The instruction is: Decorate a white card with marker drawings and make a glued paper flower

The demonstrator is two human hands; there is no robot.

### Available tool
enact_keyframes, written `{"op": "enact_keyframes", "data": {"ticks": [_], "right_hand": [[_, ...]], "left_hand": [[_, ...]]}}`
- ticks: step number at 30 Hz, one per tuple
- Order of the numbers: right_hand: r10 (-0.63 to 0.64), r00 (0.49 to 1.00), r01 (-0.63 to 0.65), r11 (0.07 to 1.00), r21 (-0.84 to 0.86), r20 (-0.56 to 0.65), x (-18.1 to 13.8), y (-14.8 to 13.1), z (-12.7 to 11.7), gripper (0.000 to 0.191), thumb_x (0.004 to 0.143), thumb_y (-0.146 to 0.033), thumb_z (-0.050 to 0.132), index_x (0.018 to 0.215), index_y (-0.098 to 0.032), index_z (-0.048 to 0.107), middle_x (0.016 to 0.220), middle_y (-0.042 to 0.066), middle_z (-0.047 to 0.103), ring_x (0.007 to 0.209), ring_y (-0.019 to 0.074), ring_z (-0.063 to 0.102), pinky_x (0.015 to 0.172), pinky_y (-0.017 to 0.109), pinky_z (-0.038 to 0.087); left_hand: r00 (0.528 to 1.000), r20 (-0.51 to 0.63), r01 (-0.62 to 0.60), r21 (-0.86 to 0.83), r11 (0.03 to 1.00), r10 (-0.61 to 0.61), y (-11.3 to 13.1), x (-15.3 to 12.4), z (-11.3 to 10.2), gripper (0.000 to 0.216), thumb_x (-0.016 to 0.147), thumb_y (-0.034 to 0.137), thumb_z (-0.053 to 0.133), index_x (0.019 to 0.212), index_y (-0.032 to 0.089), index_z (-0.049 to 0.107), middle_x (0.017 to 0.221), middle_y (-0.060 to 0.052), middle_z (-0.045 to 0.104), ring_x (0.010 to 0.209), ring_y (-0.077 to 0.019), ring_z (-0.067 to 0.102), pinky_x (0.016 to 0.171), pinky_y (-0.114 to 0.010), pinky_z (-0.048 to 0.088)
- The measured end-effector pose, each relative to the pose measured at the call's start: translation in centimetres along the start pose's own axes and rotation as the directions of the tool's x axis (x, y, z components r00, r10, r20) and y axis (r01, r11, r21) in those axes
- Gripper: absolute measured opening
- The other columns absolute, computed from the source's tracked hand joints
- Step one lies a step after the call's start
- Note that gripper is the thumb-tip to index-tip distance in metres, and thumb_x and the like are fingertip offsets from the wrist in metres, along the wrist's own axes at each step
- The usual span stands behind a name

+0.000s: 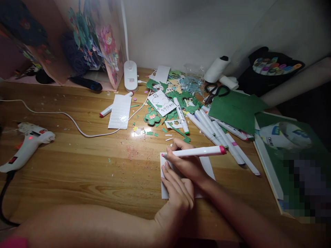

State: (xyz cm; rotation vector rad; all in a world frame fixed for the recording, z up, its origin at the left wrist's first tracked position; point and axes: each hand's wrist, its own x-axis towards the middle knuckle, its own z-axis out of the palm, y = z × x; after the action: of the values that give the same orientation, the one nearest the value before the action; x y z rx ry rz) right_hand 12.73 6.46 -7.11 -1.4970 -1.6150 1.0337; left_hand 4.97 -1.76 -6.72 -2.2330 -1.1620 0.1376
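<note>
My right hand (187, 162) grips a white marker with a pink cap end (199, 151), its tip touching the top left corner of a small white sheet of paper (208, 165) on the wooden desk (77, 172). My left hand (177, 191) lies flat on the lower part of that sheet, fingers stretched out and pressing it down. Both hands cover much of the paper.
Several white markers (217, 131) and green paper scraps (181, 100) lie behind the hands. A green sheet (235, 108), scissors (216, 91), a glue gun (26, 144) at left, a lamp base (130, 75) with white cable, a sticker sheet (120, 112), and a green board (284, 165) at right.
</note>
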Motion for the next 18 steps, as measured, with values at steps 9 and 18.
{"op": "enact_keyframes", "data": {"ticks": [9, 18], "right_hand": [[0.007, 1.0, -0.007, 1.0, -0.008, 0.004, -0.08, 0.1, -0.04, 0.03, 0.077, -0.026, 0.055, 0.057, -0.021, 0.034, 0.052, -0.007, 0.035, 0.048, 0.0095, 0.035, 0.048, 0.024, 0.027], [0.002, 1.0, -0.003, 1.0, -0.018, -0.008, -0.09, -0.02, -0.1, 0.029, 0.079, -0.024, 0.052, 0.058, -0.021, 0.033, 0.052, -0.007, 0.035, 0.049, 0.0098, 0.034, 0.048, 0.024, 0.026]], "left_hand": [[0.999, -0.041, 0.001, 0.029, 1.0, 0.0, -0.05, -0.02, 0.21, 0.016, 0.082, 0.016, 0.056, 0.069, 0.007, 0.056, 0.094, -0.03, 0.065, 0.086, -0.038, 0.066, 0.063, -0.038, 0.057], [1.0, 0.008, 0.009, -0.003, 1.0, -0.009, -0.06, 0.08, -0.17, 0.016, 0.082, 0.018, 0.06, 0.07, 0.006, 0.059, 0.096, -0.027, 0.066, 0.087, -0.037, 0.066, 0.065, -0.039, 0.057]]}}
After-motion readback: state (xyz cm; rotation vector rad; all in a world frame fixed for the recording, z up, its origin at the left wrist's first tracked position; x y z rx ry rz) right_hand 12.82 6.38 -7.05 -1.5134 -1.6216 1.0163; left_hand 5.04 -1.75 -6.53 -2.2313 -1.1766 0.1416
